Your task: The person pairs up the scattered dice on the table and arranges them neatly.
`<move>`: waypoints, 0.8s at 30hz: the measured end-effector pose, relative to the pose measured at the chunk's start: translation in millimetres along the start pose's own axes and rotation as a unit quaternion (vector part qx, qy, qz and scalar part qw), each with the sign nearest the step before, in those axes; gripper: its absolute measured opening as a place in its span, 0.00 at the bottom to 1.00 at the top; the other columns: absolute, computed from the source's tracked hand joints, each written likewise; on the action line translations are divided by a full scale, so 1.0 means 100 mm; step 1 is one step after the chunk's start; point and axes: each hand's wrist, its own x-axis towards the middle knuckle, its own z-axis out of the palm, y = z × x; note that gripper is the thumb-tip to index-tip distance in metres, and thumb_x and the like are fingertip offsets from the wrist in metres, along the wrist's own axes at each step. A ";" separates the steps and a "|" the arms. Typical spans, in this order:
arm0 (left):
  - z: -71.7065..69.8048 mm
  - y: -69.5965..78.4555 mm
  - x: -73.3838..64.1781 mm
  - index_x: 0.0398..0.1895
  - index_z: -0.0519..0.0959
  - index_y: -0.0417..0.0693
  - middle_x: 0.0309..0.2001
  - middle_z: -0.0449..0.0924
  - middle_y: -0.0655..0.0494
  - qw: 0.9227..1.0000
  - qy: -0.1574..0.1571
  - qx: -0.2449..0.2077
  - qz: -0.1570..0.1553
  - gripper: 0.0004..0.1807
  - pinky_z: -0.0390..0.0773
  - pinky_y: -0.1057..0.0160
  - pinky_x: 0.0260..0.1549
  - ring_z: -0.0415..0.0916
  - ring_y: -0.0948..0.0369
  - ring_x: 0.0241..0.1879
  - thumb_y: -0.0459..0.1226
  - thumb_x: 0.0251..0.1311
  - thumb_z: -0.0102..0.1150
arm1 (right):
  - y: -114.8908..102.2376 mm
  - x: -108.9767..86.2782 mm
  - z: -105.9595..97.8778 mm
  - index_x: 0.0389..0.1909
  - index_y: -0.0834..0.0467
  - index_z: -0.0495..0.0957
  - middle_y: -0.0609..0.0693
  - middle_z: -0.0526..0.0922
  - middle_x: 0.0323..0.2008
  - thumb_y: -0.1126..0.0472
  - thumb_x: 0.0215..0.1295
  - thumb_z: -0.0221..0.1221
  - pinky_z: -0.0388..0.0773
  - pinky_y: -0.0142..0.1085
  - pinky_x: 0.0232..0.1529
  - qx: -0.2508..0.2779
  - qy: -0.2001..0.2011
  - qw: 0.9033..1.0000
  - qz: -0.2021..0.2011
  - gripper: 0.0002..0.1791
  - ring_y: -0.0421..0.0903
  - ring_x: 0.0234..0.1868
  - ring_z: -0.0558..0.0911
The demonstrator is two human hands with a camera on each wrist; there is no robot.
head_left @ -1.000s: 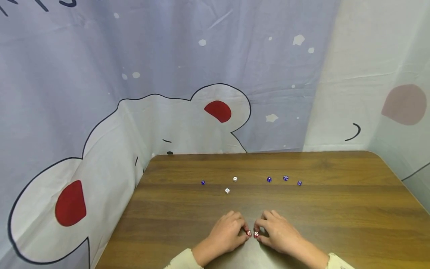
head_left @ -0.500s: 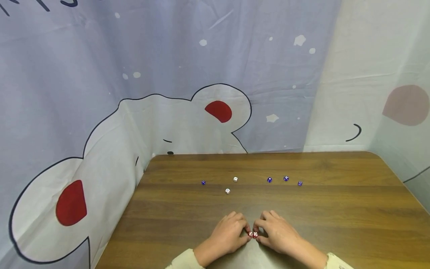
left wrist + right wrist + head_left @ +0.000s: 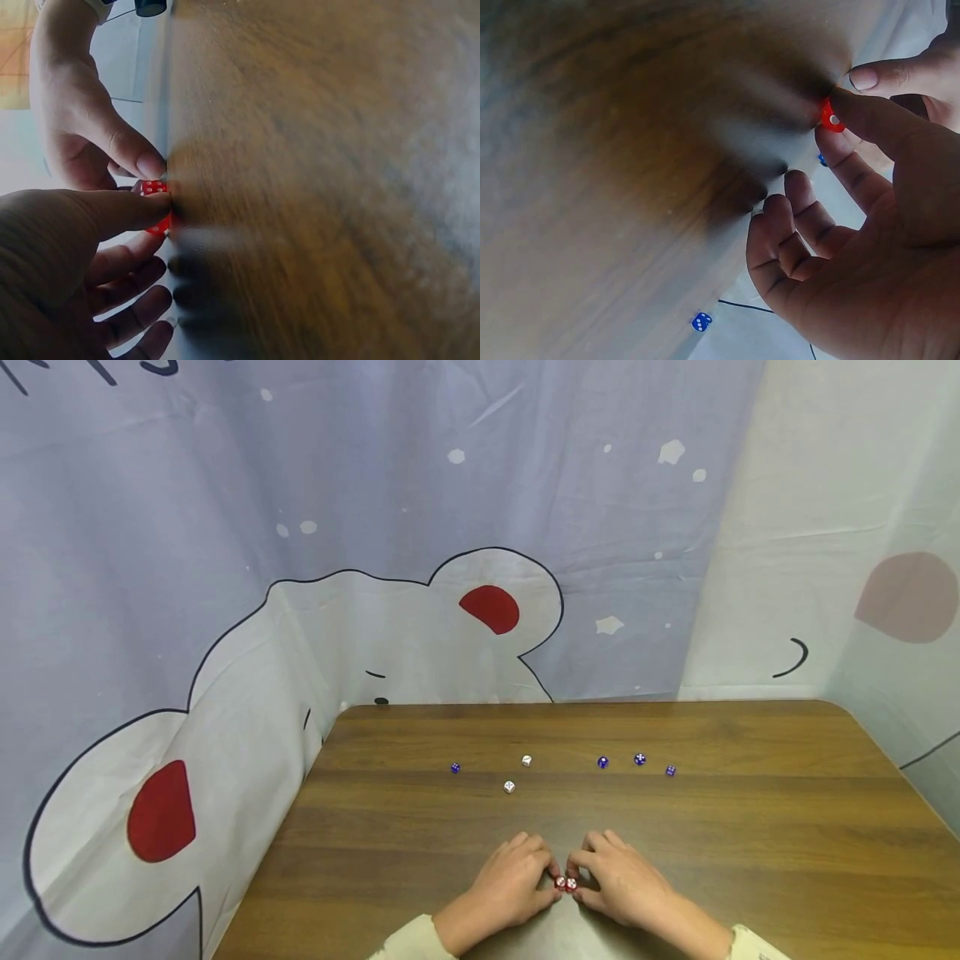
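**Left hand (image 3: 510,881) and right hand (image 3: 618,877) pinching two red dice side by side on a wooden table (image 3: 787,835)**

A large cloth backdrop (image 3: 360,477) fills the upper part of the head view and runs down its left and right sides; it is pale blue-violet and white, printed with rounded, black-outlined cartoon shapes, red patches and small white spots; in front of it stands the table, its brown top streaked with grain and its far corners rounded; the two hands reach in from the near edge of the view, facing each other, with a pale cream left sleeve (image 3: 414,941) and right sleeve (image 3: 752,943) at the wrists; the left hand pinches the left red die (image 3: 560,882) between thumb and index finger, its other fingers bent and slightly apart; the right hand pinches the right red die (image 3: 572,884) the same way, its remaining fingers loosely curved; the red dice, marked with white pips, sit low at the tabletop between the hands and appear to touch; farther back, well apart from the hands, lie a lone blue die (image 3: 455,768) on the left, a rear white die (image 3: 527,761) and a front white die (image 3: 509,787) near each other, and, on the right, a loose row of three blue dice (image 3: 640,759).
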 end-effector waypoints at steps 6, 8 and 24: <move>-0.01 0.00 0.00 0.34 0.84 0.61 0.37 0.74 0.71 1.000 -0.006 -0.002 -0.001 0.11 0.69 0.69 0.37 0.64 0.71 0.36 0.51 0.54 0.75 | 0.00 0.00 -0.01 0.34 0.42 0.78 0.36 0.69 0.35 0.52 0.56 0.73 0.62 0.30 0.30 -0.001 0.003 1.000 -0.001 0.12 0.37 0.34 0.63; -0.01 0.00 0.00 0.34 0.84 0.60 0.36 0.74 0.71 1.000 -0.006 -0.003 0.000 0.11 0.69 0.70 0.37 0.64 0.71 0.36 0.51 0.54 0.75 | 0.00 0.00 0.00 0.34 0.42 0.78 0.36 0.69 0.36 0.52 0.56 0.73 0.63 0.30 0.31 -0.003 0.003 1.000 -0.001 0.12 0.37 0.35 0.63; -0.05 -0.02 -0.03 0.38 0.85 0.60 0.40 0.75 0.70 0.999 -0.022 -0.033 0.003 0.11 0.70 0.71 0.38 0.64 0.72 0.37 0.49 0.56 0.74 | 0.00 0.00 -0.01 0.34 0.41 0.78 0.36 0.69 0.35 0.51 0.56 0.73 0.63 0.31 0.31 0.000 0.000 1.000 0.001 0.12 0.37 0.35 0.63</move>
